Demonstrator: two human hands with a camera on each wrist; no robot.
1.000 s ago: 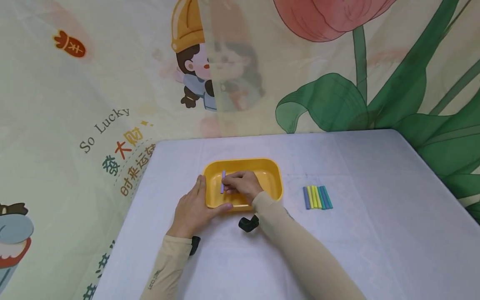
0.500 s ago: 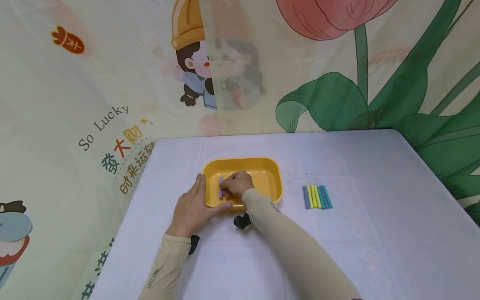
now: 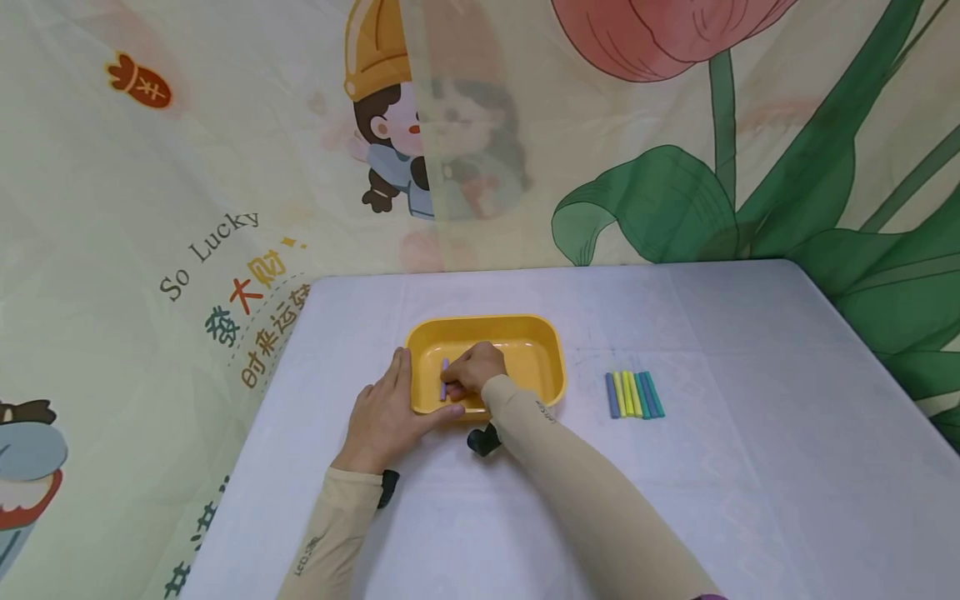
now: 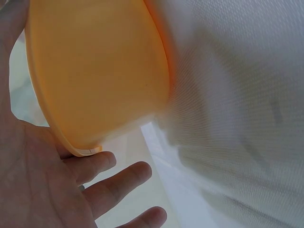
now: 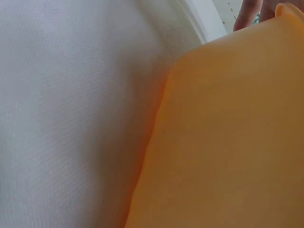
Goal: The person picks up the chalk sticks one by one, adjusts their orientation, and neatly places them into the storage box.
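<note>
In the head view, a yellow tray (image 3: pixel 534 360) stands on the white-covered table. My left hand (image 3: pixel 382 421) braces its near left corner, with straight fingers along the left side and the thumb over the front rim. In the left wrist view, the left hand (image 4: pixel 42 175) has its fingers spread at the corner of the tray wall (image 4: pixel 99 71). My right hand (image 3: pixel 478 368) reaches inside the tray and pinches a slim purple chalk stick (image 3: pixel 443 392) near the left end. Only the tray's outer wall (image 5: pixel 228 128) and part of the left hand show in the right wrist view.
A row of several chalk sticks (image 3: pixel 635 394) in blue, yellow and green lies on the table (image 3: pixel 750 467) right of the tray. A printed cloth (image 3: pixel 645 150) hangs behind the table's far edge.
My right hand has moved slightly left and nearer with the purple chalk stick, then shifted it a little back right. The left hand has stayed at the tray corner.
</note>
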